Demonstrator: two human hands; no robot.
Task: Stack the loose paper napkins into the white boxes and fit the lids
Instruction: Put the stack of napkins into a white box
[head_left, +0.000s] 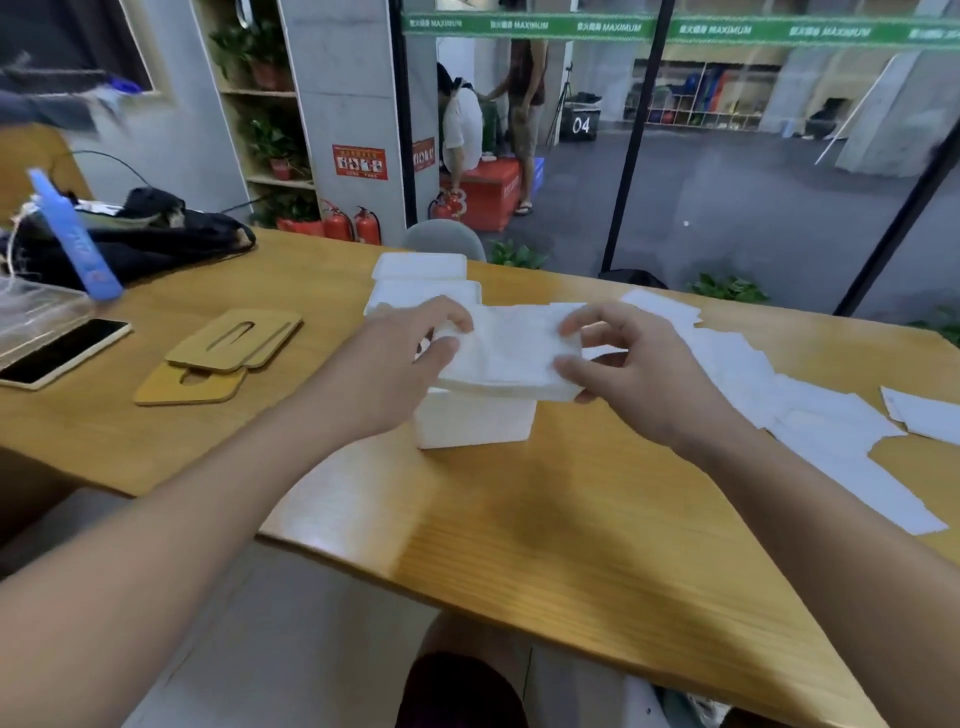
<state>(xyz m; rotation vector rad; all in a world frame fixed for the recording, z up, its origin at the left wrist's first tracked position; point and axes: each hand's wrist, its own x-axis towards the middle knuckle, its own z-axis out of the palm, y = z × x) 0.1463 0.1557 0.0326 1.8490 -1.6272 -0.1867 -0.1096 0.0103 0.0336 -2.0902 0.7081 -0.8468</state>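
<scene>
A thick, soft stack of white paper napkins (511, 358) was held at both ends above an open white box (475, 421) near the middle of a wood-grain table (571, 545). The left hand (410, 358) was clamped on the stack's left end, thumb on top and fingers curled over the edge; the right hand (628, 369) was pinched on the right end, thumb beneath and fingertips above. The box, matte and rectangular, was partly covered by the stack. Two more white boxes (423, 283) were set just behind it, one behind the other. Loose napkins (810, 410), flat and thin, were spread in an overlapping scatter across the table's right side. Two flat wooden lids (234, 340) with rounded corners and slot cut-outs were lying overlapped to the left, well apart from the boxes. A glossy black phone (62, 351) was resting near the left edge, beside a clear plastic case (31, 312).
</scene>
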